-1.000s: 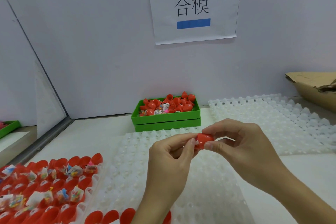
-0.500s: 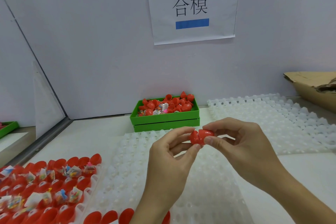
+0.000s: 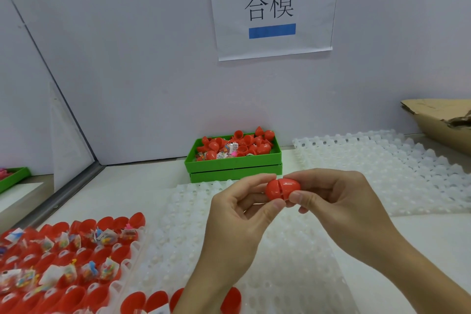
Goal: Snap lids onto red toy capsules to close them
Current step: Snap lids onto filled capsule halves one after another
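Held above the white tray (image 3: 280, 250), the red capsule (image 3: 282, 188) lies sideways, left hand (image 3: 242, 214) pinching its lid end and right hand (image 3: 339, 199) its body (seam showing, so probably not fully snapped).

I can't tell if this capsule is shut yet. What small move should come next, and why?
Probably squeeze the halves together: the red capsule, pinched between the left hand and right hand, shows a dark seam at its join.

Your left hand (image 3: 237, 214) bare, your right hand (image 3: 339, 201) bare, short plain nails, both forearms uncovered, sleeves out of view
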`<action>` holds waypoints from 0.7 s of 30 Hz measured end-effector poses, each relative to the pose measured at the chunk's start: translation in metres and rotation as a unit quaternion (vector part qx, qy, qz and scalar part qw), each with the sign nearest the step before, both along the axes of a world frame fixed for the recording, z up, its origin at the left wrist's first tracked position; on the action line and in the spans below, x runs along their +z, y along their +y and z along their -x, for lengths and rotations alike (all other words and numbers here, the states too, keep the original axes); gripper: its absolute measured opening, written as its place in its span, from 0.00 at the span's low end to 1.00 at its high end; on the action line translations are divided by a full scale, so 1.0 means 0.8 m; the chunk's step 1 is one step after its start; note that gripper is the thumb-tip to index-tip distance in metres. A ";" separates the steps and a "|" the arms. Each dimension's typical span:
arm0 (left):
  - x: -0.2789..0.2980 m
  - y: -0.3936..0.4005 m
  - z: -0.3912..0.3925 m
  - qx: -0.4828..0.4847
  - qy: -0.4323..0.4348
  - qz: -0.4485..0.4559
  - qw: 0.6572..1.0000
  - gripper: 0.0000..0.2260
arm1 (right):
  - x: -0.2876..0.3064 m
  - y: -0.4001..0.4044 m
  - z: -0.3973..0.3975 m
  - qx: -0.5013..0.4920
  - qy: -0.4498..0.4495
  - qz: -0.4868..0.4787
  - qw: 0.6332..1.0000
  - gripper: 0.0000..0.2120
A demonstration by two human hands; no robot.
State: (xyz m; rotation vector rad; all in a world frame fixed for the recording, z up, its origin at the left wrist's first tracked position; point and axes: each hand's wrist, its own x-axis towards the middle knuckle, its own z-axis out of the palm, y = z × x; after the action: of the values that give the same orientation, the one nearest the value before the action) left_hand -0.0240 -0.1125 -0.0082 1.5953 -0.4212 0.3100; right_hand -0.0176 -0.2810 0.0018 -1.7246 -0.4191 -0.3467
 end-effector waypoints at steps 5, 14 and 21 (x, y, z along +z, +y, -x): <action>-0.001 0.001 -0.003 0.014 0.006 0.004 1.000 0.13 | -0.003 -0.001 -0.001 0.004 0.016 0.012 1.000 0.10; 0.002 0.002 -0.002 0.037 0.003 -0.004 0.999 0.16 | -0.004 -0.001 0.000 0.019 0.026 -0.017 0.999 0.12; 0.004 0.003 -0.001 0.032 0.015 0.002 0.999 0.17 | -0.007 0.003 -0.002 0.006 0.034 -0.043 0.998 0.12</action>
State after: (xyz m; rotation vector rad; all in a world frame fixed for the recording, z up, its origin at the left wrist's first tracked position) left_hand -0.0234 -0.1103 -0.0053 1.6093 -0.3463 0.3358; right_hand -0.0158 -0.2786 -0.0041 -1.6450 -0.3606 -0.2922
